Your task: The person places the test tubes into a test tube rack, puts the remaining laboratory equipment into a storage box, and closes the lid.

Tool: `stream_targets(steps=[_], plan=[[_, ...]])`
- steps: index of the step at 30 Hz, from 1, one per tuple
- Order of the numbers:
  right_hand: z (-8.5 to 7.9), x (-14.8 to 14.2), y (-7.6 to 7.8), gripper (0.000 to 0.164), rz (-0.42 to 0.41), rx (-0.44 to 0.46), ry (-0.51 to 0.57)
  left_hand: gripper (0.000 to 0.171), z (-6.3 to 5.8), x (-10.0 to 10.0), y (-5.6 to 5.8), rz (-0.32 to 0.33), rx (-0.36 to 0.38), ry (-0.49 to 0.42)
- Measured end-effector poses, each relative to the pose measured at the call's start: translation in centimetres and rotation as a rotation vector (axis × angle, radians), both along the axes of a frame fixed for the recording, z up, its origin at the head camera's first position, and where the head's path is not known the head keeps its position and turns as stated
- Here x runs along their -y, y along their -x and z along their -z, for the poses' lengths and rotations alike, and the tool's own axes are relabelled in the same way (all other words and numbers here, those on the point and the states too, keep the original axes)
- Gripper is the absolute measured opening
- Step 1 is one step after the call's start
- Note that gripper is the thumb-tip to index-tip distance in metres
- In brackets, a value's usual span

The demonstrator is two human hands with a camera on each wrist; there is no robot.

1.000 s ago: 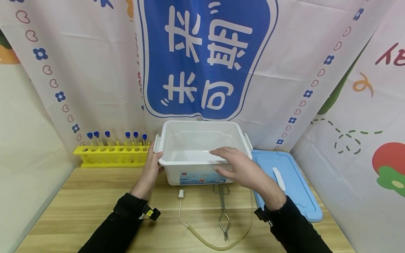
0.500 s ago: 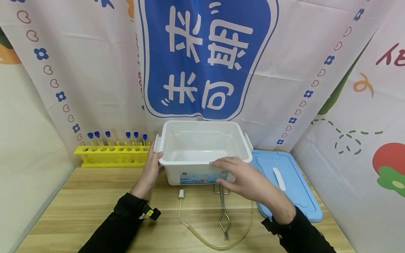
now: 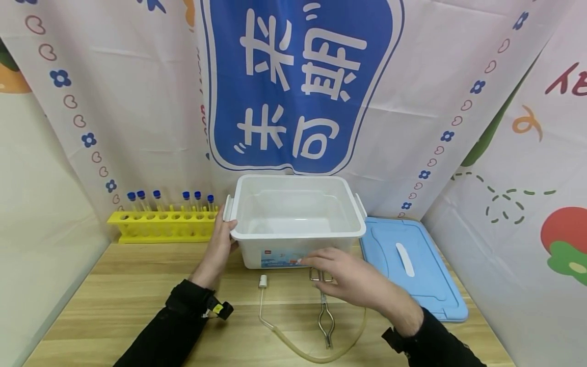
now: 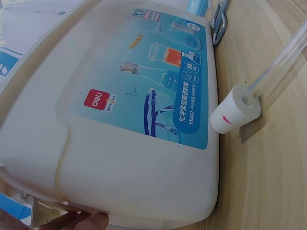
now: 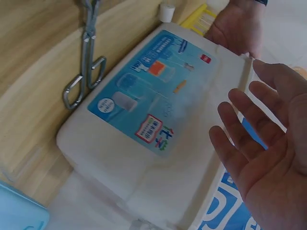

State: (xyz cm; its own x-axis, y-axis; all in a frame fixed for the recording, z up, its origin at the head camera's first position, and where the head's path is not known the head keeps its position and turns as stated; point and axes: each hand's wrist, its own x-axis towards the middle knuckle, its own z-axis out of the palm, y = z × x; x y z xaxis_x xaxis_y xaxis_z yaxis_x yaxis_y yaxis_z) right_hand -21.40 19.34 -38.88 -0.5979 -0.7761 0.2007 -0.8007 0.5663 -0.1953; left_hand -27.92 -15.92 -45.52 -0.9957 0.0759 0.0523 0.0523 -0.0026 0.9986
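Note:
A white plastic storage bin with a blue printed label on its front stands against the curtain. My left hand grips its left end, thumb at the near corner of the rim and fingers at the handle. In the left wrist view those fingertips curl at the bin's edge. My right hand hangs in front of the bin with relaxed, spread fingers and holds nothing. It overlaps the handle loops of metal crucible tongs lying on the table. In the right wrist view its palm shows bare.
Rubber tubing curves around the tongs, joined to a bent glass tube with a white stopper. A yellow test tube rack with several blue-capped tubes stands left. A blue lid with a white knife-like piece lies right.
My right hand has come down and back from over the bin's rim to in front of its label, near the tongs' loops. The left hand and the bin have stayed put.

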Motion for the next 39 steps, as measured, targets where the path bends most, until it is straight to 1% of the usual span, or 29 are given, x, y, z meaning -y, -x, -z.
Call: stream_targets(steps=[8,15,18,22,26,29,34,39], plan=[[1.8,-0.1,0.7,0.047,-0.008,0.008,-0.070,0.075,0.1,0.0,0.0,0.000,-0.015,-0.009],[3.1,-0.3,1.2,0.046,-0.022,0.025,-0.162,0.075,0.1,0.0,0.0,-0.007,-0.001,0.002],[3.6,-0.4,1.5,0.046,-0.030,0.019,-0.200,0.075,0.1,0.1,0.0,-0.004,-0.001,0.001],[4.2,-0.5,2.0,0.041,-0.045,0.019,-0.237,0.075,0.1,0.1,0.0,-0.005,-0.004,-0.001],[4.6,-0.4,2.4,0.038,-0.065,0.042,-0.271,0.075,0.0,0.0,0.0,-0.006,0.000,0.002],[4.8,-0.2,2.6,0.038,-0.071,0.051,-0.314,0.074,0.0,0.0,-0.1,-0.007,0.017,0.012],[5.5,-0.2,2.8,0.029,-0.082,0.021,-0.367,0.074,-0.1,-0.1,-0.1,-0.010,0.041,0.021],[6.0,0.0,2.9,0.019,-0.123,-0.053,-0.431,0.074,-0.1,0.0,-0.2,-0.012,0.036,0.015]])
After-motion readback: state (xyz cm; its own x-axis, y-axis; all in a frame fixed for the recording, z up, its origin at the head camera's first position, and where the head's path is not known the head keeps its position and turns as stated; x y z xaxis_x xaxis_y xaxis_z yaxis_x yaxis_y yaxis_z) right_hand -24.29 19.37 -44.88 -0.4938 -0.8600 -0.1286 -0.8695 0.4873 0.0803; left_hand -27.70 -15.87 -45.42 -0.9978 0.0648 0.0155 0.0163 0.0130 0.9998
